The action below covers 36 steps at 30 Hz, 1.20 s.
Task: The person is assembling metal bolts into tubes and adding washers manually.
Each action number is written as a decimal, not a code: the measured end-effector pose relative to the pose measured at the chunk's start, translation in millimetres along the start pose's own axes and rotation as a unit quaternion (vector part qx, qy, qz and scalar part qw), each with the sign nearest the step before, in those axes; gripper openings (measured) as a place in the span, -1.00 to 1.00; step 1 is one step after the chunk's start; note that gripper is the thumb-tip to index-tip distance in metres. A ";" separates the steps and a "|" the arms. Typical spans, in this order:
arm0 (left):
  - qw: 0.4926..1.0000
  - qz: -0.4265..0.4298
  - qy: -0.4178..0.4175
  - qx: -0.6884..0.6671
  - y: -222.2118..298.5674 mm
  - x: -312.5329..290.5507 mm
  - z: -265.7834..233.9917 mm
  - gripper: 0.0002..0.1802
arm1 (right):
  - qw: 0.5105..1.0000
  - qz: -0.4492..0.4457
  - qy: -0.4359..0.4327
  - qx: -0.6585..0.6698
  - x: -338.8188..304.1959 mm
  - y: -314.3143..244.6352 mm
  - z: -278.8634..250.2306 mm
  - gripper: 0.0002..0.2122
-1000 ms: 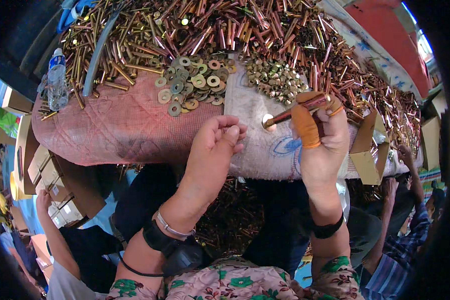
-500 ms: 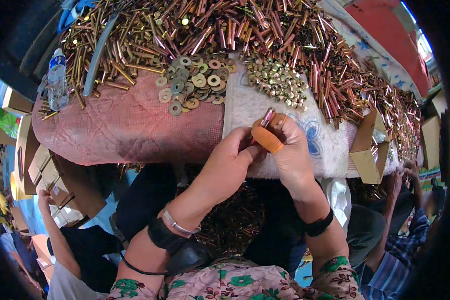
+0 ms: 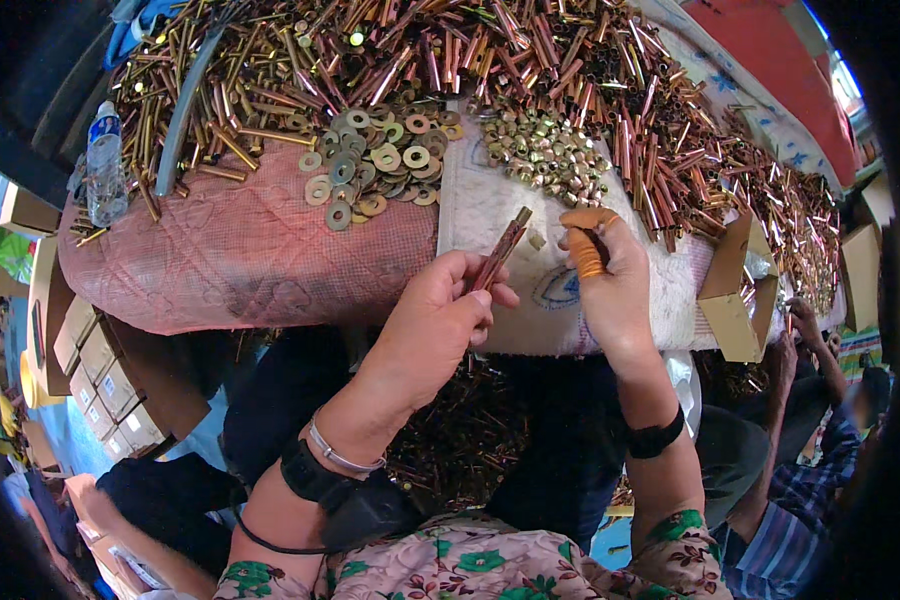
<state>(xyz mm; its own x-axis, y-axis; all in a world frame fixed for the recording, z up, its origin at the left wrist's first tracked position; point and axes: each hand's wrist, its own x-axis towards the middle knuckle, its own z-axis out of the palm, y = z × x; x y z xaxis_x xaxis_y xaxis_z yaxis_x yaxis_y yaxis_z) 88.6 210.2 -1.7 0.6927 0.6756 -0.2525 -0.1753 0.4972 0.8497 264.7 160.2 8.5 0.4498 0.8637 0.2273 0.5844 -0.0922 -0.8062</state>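
My left hand (image 3: 448,305) is closed round a slim copper-coloured metal tube (image 3: 503,250), its upper end tilted away to the right. Just right of it, my right hand (image 3: 605,270) is raised over the white cloth with its fingers curled. Orange finger covers sit on its thumb and a finger; whatever is between them is hidden. A small pale piece (image 3: 537,241), perhaps a nut, shows between the two hands. Beyond the right hand lies a heap of small brassy nuts (image 3: 555,155). Flat round washers (image 3: 385,158) are piled beyond the left hand.
Copper-coloured tubes (image 3: 660,150) and brassy bolts (image 3: 270,95) cover the far side. A pink quilted cloth (image 3: 250,240) and a white cloth (image 3: 480,170) cover the near edge. A water bottle (image 3: 106,165) stands left, an opened carton (image 3: 735,310) right. Other people sit at both sides.
My hands have come apart. The right hand has moved right and away from the tube, while the left keeps hold of it. The tube now shows more of its length.
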 end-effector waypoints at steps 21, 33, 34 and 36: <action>0.998 -0.050 -0.010 0.040 16.0 -13.2 5.9 -0.80 | 0.963 0.116 -0.028 0.243 -32.6 -20.1 -9.0 -0.88; 0.986 -0.099 -0.056 0.121 8.8 -72.8 32.7 -0.80 | 0.919 0.104 -0.050 0.377 -96.3 -26.4 -40.4 -0.77; 0.986 -0.103 -0.056 0.117 5.3 -79.9 33.6 -0.80 | 0.916 0.103 -0.056 0.384 -103.6 -28.0 -41.0 -0.75; 0.986 -0.104 -0.063 0.113 -4.0 -93.8 35.4 -0.80 | 0.919 0.104 -0.047 0.376 -118.3 -30.7 -41.0 -0.77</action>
<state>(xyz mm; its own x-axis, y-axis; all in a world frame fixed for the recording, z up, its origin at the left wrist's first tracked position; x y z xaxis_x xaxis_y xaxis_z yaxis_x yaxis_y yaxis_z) 49.1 125.6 35.0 0.7811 0.4916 -0.3849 0.1305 0.4744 0.8706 221.3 40.5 28.8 0.4183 0.9083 0.0049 -0.1566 0.0774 -0.9846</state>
